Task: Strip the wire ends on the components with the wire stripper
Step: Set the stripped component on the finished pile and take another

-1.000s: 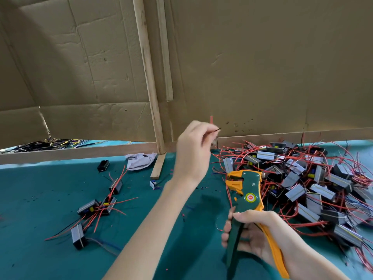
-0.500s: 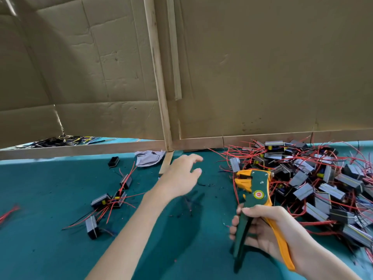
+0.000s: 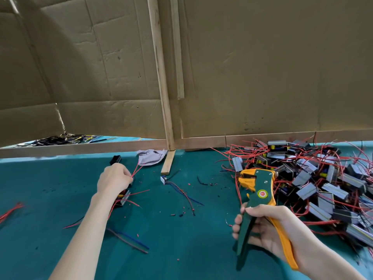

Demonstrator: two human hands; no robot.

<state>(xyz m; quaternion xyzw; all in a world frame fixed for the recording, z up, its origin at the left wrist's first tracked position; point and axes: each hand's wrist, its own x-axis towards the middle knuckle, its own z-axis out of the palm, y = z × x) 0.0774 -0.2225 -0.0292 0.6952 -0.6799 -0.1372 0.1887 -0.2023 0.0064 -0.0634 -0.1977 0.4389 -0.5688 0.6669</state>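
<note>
While your right hand (image 3: 268, 229) grips the wire stripper (image 3: 257, 196), fingers curled round its green and orange handles, the tool stands upright with its head turned to the left, just beside the big pile of components (image 3: 327, 184) on the right of the green table (image 3: 181, 249). That pile is a tangle of grey blocks and red leads lying against the cardboard wall (image 3: 262, 67). Your left hand (image 3: 114, 179) is low over the left part of the table, well apart from the stripper, its fingers bunched together and pinching a pair of red wires (image 3: 138, 168) that run up toward a crumpled cloth (image 3: 151, 156). Just under your wrist lies a single component (image 3: 123, 197) with red leads spreading out; you cannot tell whether the pinched wires belong to it. A small black part (image 3: 115, 159) sits just beyond your knuckles. Near the middle lies a small white part (image 3: 163, 178) trailing blue and red leads, close to the foot of a wooden slat (image 3: 168, 165). Scraps of insulation (image 3: 181, 214) dot the table between your hands, and a loose red bundle (image 3: 10, 211) lies at the far left edge.
</note>
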